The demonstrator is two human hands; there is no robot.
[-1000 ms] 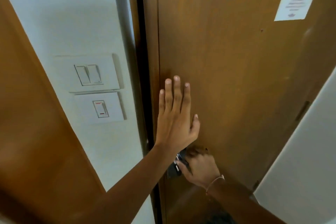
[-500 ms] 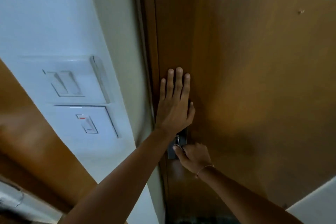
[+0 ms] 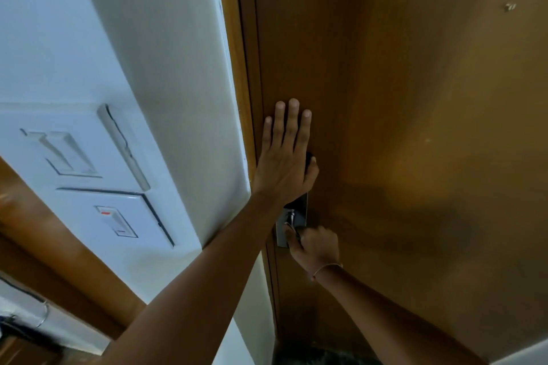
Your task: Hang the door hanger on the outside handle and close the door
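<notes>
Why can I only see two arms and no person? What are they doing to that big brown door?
The camera sits on the person's head and looks forward and down, so you see only their arms. The left hand lies flat, fingers spread, against the brown wooden door, near its edge. The right hand is lower down, curled at the silver metal lock plate; whatever it grips is hidden by its fingers. White light switches sit on the pale wall to the left. The door hanger is out of sight here.
</notes>
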